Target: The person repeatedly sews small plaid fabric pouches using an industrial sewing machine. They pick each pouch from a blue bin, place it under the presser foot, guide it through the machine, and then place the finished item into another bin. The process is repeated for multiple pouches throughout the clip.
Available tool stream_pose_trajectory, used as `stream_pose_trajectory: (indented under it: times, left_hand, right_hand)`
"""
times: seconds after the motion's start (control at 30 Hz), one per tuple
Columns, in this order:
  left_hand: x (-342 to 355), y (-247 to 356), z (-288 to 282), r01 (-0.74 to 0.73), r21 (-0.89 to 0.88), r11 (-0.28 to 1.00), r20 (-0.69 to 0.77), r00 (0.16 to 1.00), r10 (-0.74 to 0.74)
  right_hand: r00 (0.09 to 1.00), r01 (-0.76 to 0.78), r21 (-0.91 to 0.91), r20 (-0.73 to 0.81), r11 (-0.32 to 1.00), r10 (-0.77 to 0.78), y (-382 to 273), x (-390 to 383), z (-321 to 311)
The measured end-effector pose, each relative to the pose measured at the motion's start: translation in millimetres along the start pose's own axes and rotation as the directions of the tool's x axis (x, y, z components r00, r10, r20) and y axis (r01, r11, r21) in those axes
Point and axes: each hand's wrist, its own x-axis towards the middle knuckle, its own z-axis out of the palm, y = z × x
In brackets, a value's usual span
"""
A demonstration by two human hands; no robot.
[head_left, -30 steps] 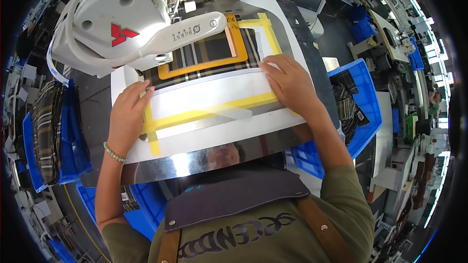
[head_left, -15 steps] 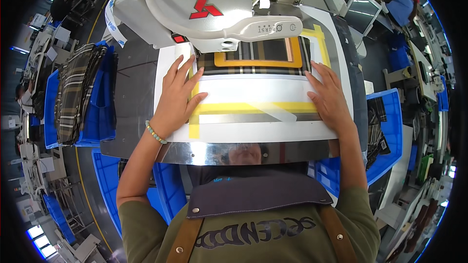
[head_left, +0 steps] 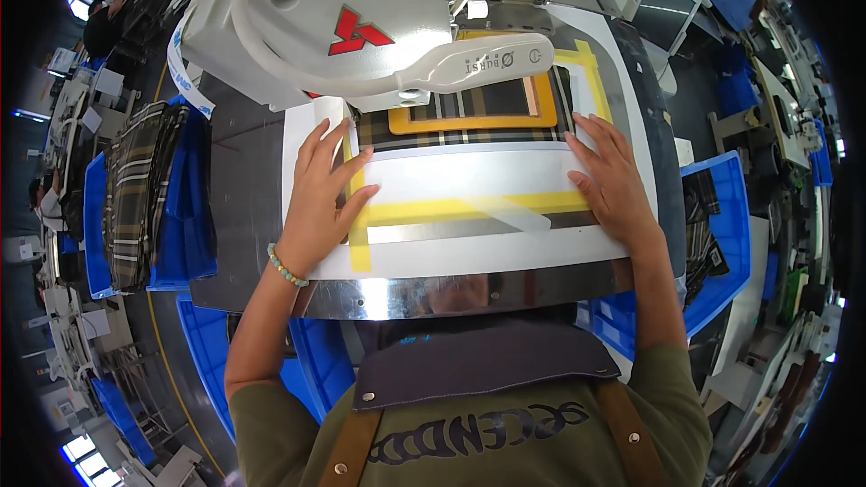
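Both of my hands lie flat on a white sheet (head_left: pixel 460 167) edged with yellow tape (head_left: pixel 424 211). My left hand (head_left: pixel 323 188) has its fingers spread, with fingertips by the left edge of a plaid fabric piece (head_left: pixel 379 137). My right hand (head_left: pixel 615 179) is also open, fingertips at the fabric's right edge. Between the hands, an orange rectangular frame (head_left: pixel 469 124) rests on the brown, black and white plaid. The far part of fabric and frame is hidden beneath a grey sewing machine head (head_left: pixel 307 50) and a pale paddle-shaped lamp (head_left: pixel 487 63).
Left of the table, a blue bin (head_left: pixel 185 216) holds a stack of plaid pieces (head_left: pixel 135 189). Another blue bin (head_left: pixel 735 225) with plaid cloth stands at the right. A shiny metal strip (head_left: pixel 451 296) forms the table's near edge. Other people and workstations are in the background.
The whole view has shifted and tilted slightly. My hands stay flat in about the same places beside the fabric and orange frame.
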Motion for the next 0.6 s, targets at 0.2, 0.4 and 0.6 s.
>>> stream_pose_trajectory:
  times: [0.2, 0.4, 0.6]
  left_hand:
    - [1, 6, -1, 0.071, -0.035, 0.997, -0.020, 0.997, -0.072]
    - [2, 6, -3, 0.056, -0.019, 0.998, 0.011, 0.998, -0.056]
    - [0, 0, -1, 0.055, -0.064, 0.996, 0.000, 0.998, -0.055]
  right_hand:
    - [1.000, 0.004, 0.005, -0.001, 1.000, -0.004, 0, -1, 0]
    - [1.000, -0.009, 0.018, -0.018, 1.000, 0.009, -1, -2, 1]
    - [0.999, 0.014, 0.048, -0.043, 0.999, -0.012, 4, -3, 6]
